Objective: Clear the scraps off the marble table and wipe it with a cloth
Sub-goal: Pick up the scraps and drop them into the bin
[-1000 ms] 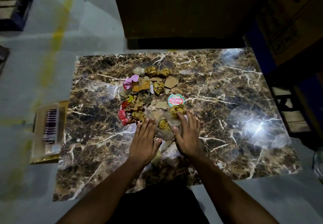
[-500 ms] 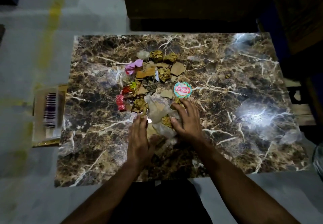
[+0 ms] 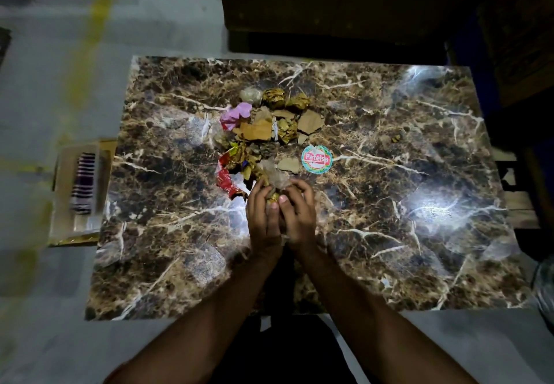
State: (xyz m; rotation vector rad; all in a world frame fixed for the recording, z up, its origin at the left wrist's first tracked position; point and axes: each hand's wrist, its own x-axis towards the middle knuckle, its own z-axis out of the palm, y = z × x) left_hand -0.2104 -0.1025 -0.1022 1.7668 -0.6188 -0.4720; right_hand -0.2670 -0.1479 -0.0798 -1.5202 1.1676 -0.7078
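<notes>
Dark brown marble table point(image 3: 389, 234), veined in white, fills most of the view from above, with glare patches to the right of the hands. Scraps point(image 3: 263, 132) lie in a loose heap on the middle of the table, starting at the fingertips and spreading away from the person. Both hands meet at the near edge of this heap. Left hand point(image 3: 263, 219) and right hand point(image 3: 298, 213) are cupped together side by side, fingers curled inward, gripping a crumpled clear plastic wrapper point(image 3: 277, 178) and a small gold-coloured scrap between them; how much they hold is hard to tell, since the fingers hide it. Just left of the left hand's fingertips sits a torn red wrapper point(image 3: 226, 181), touching the bundle. Beyond the right hand, slightly to its right, lies a round sticker point(image 3: 317, 159) with a teal rim and red lettering. Farther out from the hands come torn cardboard pieces point(image 3: 254, 130), crumpled gold foil balls point(image 3: 273, 97) and a pink paper scrap point(image 3: 236, 114) off to the left. Well left of the hands, off the table edge, an open box point(image 3: 64, 180) on the grey floor point(image 3: 45, 54) holds a striped cloth point(image 3: 84, 183), blurred. Dark furniture point(image 3: 329, 3) stands beyond the far side of the table.
</notes>
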